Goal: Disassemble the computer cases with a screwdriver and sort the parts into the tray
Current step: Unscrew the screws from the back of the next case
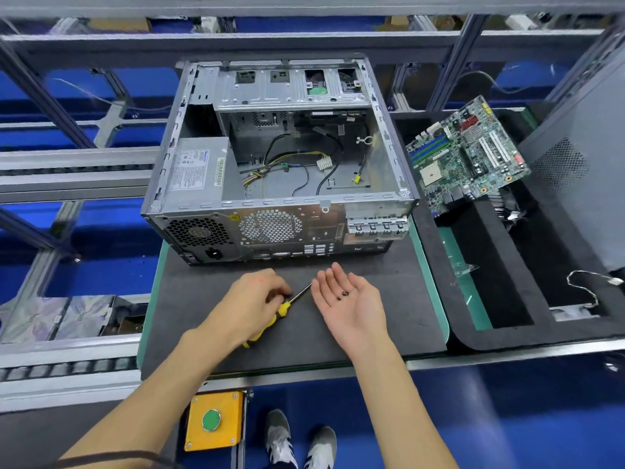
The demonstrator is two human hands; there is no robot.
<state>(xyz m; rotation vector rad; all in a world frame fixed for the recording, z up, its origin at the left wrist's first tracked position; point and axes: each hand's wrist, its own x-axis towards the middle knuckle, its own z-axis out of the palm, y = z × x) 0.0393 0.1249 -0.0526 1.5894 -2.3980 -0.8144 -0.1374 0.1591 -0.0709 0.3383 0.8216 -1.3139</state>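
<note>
Left hand (252, 304) grips screwdriver (283, 309) on tabletop (389, 319). Right hand (348, 296) spread flat, palm up, two screws (342, 295) resting in it. Open case (277, 157) behind; motherboard (466, 154) in tray (500, 336), right.

My left hand (252, 304) is palm down, fingers (275, 289) curled round the screwdriver (284, 308). My right hand (348, 299) lies palm up beside it, fingers straight and relaxed, two small screws (342, 294) just below their bases.
</note>
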